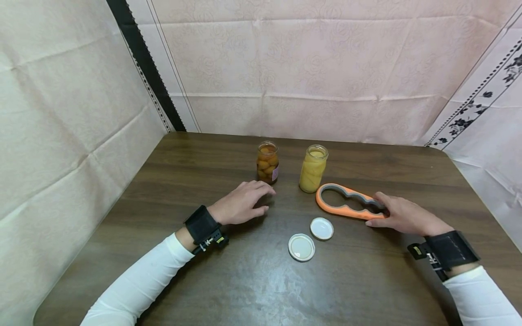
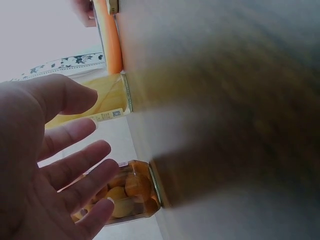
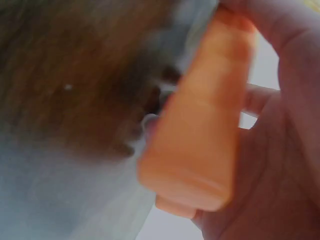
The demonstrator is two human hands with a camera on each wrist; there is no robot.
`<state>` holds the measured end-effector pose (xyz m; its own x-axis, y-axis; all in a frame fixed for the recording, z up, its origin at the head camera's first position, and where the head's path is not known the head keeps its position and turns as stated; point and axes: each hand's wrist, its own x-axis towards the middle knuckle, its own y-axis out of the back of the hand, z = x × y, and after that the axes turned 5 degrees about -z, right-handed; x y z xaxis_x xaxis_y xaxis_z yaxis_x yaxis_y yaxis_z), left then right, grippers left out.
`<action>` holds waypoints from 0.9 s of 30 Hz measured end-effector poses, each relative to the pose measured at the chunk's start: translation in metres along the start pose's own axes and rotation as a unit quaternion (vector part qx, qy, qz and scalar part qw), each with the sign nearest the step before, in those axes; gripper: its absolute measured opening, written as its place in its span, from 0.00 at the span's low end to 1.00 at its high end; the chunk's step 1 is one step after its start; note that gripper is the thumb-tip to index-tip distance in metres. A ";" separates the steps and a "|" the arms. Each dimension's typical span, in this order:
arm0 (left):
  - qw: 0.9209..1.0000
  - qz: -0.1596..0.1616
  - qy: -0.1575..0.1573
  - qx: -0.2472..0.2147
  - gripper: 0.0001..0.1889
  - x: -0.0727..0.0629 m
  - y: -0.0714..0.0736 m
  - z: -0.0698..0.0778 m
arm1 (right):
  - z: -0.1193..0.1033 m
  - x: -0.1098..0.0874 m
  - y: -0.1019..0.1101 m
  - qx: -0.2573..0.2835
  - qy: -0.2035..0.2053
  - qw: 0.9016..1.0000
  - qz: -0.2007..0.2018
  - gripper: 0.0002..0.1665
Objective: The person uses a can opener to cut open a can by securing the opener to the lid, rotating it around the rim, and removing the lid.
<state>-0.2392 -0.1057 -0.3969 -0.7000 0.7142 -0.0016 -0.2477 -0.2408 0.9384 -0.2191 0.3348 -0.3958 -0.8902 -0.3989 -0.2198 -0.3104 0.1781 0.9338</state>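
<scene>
Two lidless glass jars stand mid-table: one with brown-orange fruit [image 1: 267,162] [image 2: 127,192], one with yellow fruit [image 1: 313,168] [image 2: 100,102]. My left hand [image 1: 244,201] [image 2: 55,165] is open, fingers spread, just in front of the brown-orange jar and apart from it. An orange and grey jar opener [image 1: 346,203] [image 3: 200,130] lies flat to the right of the yellow jar. My right hand [image 1: 397,215] [image 3: 280,150] grips its near end, thumb and fingers round it. Two white lids [image 1: 321,228] [image 1: 302,247] lie upside down between the hands.
The dark wooden table [image 1: 253,290] is boxed in by pink cloth walls [image 1: 310,68] at the back and on both sides. The opener's orange edge [image 2: 112,40] also shows at the top of the left wrist view.
</scene>
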 end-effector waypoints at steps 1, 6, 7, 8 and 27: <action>1.000 -0.001 0.000 -0.001 0.22 0.000 0.000 0.000 | 0.000 0.000 0.001 0.001 0.004 1.000 -0.001 0.42; 1.000 -0.005 0.001 -0.008 0.22 -0.001 -0.001 -0.002 | 0.001 -0.001 0.003 -0.020 0.014 1.000 0.009 0.49; 1.000 -0.005 0.001 -0.008 0.22 -0.001 -0.001 -0.002 | 0.000 -0.001 0.003 -0.022 0.014 1.000 0.009 0.50; 1.000 -0.006 0.001 -0.009 0.22 -0.001 -0.001 -0.002 | 0.000 -0.002 0.003 -0.022 0.015 1.000 0.009 0.50; 1.000 0.002 0.004 0.006 0.22 -0.001 0.000 -0.001 | 0.003 -0.001 0.004 -0.028 0.005 1.000 0.009 0.43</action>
<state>-0.2392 -0.1067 -0.3977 -0.7067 0.7075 -0.0002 -0.2366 -0.2360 0.9425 -0.2206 0.3388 -0.3926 -0.8918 -0.4053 -0.2012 -0.2760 0.1348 0.9517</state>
